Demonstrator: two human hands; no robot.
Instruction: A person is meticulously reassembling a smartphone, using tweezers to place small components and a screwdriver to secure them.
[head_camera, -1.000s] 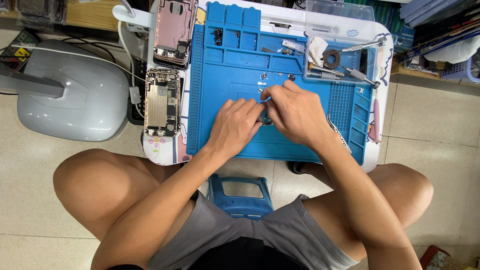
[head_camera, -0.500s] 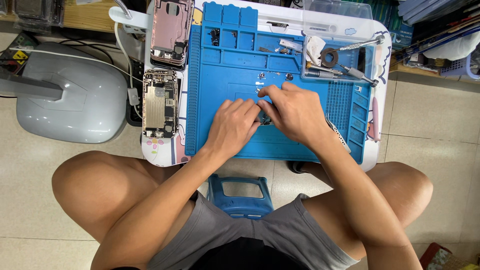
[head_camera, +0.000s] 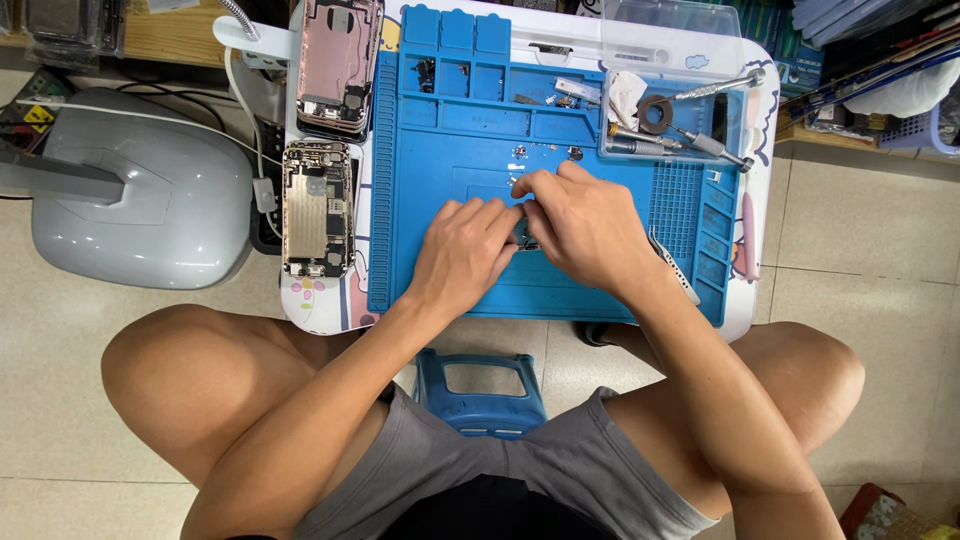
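Note:
Both my hands meet at the middle of a blue repair mat (head_camera: 450, 140) on a small white table. My left hand (head_camera: 462, 250) and my right hand (head_camera: 580, 225) pinch a small dark part (head_camera: 526, 238) between their fingertips; most of it is hidden by the fingers. An opened phone body (head_camera: 316, 208) with bare circuitry lies on the table left of the mat. A pink phone back shell (head_camera: 338, 62) lies above it.
A clear tray (head_camera: 680, 110) at the mat's top right holds screwdrivers and a tape roll. Tweezers (head_camera: 676, 268) lie by my right wrist. A grey machine (head_camera: 140, 190) stands on the floor at left. A blue stool (head_camera: 482, 390) is under me.
Both hands stay together on the small part, with only slight finger shifts. The view has moved a little.

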